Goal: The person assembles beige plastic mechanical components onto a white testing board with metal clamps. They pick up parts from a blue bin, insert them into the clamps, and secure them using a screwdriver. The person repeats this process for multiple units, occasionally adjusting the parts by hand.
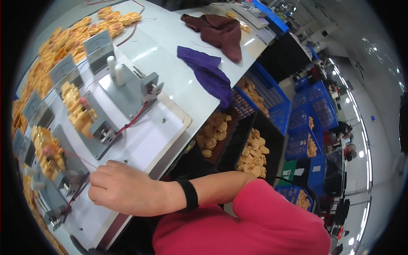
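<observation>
My right hand [123,189], black band on the wrist, is closed near the front edge of a white board [140,146]. Its fingers pinch a thin red wire [83,159] that runs to a yellow moulded part [47,153]. That part sits in a grey metal fixture [70,180] on the board. A second yellow part [78,111] lies in the neighbouring fixture [104,131]. The farthest fixture [123,91] carries two white posts and no yellow part. Grey gauge-like panels [98,49] stand behind the fixtures. My left hand is out of view.
Yellow parts [63,40] are heaped behind the fixtures. A purple cloth [208,74] and a brown cloth [219,34] lie on the white table [159,32]. Beside the table stand a black crate [272,142] and blue baskets [276,95] with more yellow pieces.
</observation>
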Demonstrator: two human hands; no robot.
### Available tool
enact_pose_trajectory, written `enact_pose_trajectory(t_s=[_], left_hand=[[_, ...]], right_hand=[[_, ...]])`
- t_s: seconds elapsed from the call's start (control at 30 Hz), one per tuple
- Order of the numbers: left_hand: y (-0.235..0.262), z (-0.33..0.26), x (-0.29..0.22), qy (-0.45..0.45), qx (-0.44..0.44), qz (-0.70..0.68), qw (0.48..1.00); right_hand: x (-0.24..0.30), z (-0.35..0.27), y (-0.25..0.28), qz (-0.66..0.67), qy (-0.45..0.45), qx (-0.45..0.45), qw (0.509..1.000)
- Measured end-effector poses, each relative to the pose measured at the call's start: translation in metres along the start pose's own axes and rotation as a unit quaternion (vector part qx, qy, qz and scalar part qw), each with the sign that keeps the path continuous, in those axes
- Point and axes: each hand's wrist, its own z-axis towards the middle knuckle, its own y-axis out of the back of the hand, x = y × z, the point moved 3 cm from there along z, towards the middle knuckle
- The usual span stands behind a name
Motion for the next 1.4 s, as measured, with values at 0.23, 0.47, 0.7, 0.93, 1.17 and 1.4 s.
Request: enact_pose_trajectory(t_s=[0.23,0.47,0.7,0.93,1.17,1.4], left_hand=[[-0.012,0.004,-0.005,0.002,0.003,0.002,1.000],[-0.019,0.001,-0.009,0.009,0.005,0.000,1.000],[-0.016,-0.008,-0.011,0.026,-0.001,-0.001,1.000],[0.002,-0.007,-0.009,0.045,0.012,0.007,0.999],[0.007,-0.008,-0.014,0.002,0.006,-0.009,1.000],[0.005,-0.006,-0.019,-0.006,0.009,-0.001,1.000]], right_hand=[[0.002,0.000,0.000,-0.001,-0.003,-0.004,1.000],[0.002,-0.001,0.002,-0.022,0.011,-0.005,1.000],[0.001,0.001,0.001,-0.017,0.014,-0.009,1.000],[-0.001,0.006,0.003,0.003,-0.017,0.058,0.998],[0.009,0.008,0.000,-0.022,-0.019,0.060,0.998],[0.008,0.009,0.003,-0.039,-0.007,0.057,0.998]])
